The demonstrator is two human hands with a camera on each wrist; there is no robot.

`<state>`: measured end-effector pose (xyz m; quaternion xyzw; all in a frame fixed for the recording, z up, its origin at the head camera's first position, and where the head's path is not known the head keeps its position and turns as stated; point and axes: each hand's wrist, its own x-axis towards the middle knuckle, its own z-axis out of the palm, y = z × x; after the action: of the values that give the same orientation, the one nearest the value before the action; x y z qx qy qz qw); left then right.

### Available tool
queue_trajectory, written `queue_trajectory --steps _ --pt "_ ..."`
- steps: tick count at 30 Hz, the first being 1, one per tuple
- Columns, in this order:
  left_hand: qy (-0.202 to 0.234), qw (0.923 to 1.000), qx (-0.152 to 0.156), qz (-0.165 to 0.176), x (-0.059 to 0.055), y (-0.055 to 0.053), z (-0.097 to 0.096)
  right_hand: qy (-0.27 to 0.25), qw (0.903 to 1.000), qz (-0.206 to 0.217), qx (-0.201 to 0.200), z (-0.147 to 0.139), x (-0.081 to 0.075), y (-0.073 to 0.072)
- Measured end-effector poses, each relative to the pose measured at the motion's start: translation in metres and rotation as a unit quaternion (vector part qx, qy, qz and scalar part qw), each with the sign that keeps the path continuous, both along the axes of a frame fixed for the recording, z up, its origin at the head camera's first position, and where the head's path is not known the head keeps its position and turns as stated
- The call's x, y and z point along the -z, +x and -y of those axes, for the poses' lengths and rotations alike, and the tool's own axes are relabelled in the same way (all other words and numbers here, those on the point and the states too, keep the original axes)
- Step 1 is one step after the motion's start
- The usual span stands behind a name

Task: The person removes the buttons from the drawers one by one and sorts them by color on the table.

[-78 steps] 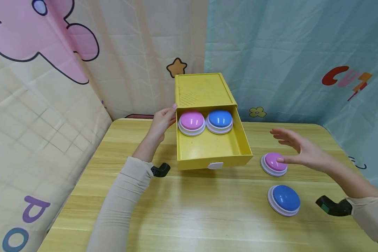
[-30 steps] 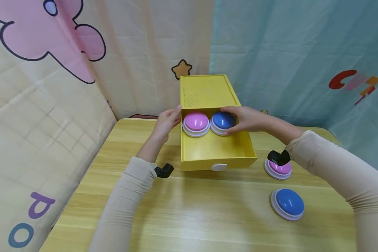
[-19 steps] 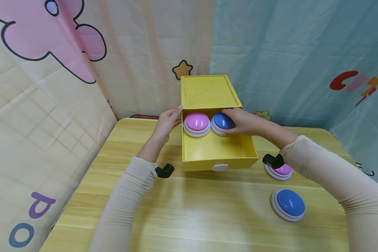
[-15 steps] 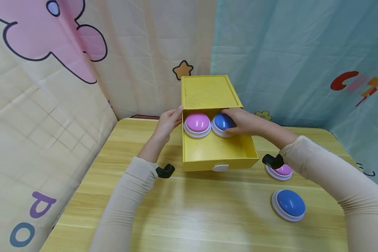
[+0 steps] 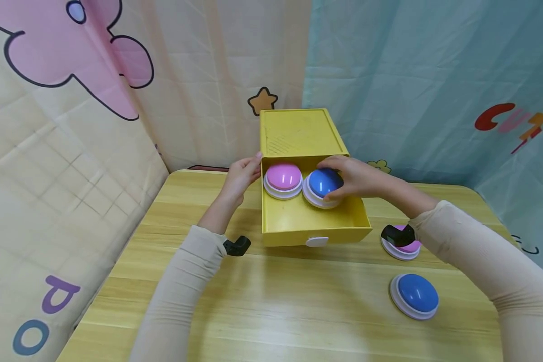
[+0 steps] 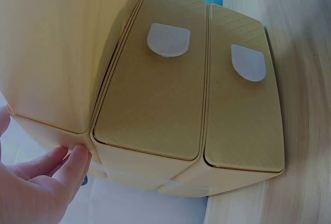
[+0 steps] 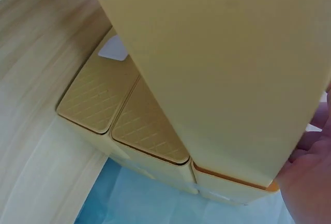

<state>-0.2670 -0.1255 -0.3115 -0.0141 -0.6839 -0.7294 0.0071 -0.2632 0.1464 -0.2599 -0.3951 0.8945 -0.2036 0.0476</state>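
Observation:
A yellow drawer cabinet point(image 5: 300, 133) stands at the back of the table, its top drawer point(image 5: 317, 219) pulled out. In that drawer my right hand point(image 5: 359, 177) grips a blue dome push button point(image 5: 324, 182) with a white base, thumb at the near side and fingers at the far side. The button is slightly tilted. A pink push button point(image 5: 283, 177) sits to its left in the drawer. My left hand point(image 5: 241, 178) rests with thumb and fingers against the cabinet's left side. In the left wrist view its fingertips point(image 6: 77, 154) touch the side wall.
On the table point(image 5: 271, 301), to the right, lie another blue push button point(image 5: 417, 293) and a pink one point(image 5: 409, 247), partly hidden by the right wrist camera point(image 5: 398, 235). Two shut lower drawers point(image 6: 150, 79) show in the left wrist view. Printed curtains point(image 5: 389, 75) hang close behind.
My right hand came in from above the table at the right and took hold of the blue button, which has now shifted toward me and tilted. The left hand stays on the cabinet.

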Motion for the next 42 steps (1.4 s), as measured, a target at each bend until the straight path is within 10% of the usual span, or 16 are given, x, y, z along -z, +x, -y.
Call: queue_trajectory --steps 25,42 --pt "0.001 1.0 0.0 0.0 -0.001 -0.001 0.001 -0.105 0.9904 -0.018 0.087 -0.058 -0.042 0.05" --pt "-0.003 1.0 0.0 0.005 0.0 -0.001 0.0 -0.107 0.9673 -0.05 0.224 -0.154 0.012 0.111"
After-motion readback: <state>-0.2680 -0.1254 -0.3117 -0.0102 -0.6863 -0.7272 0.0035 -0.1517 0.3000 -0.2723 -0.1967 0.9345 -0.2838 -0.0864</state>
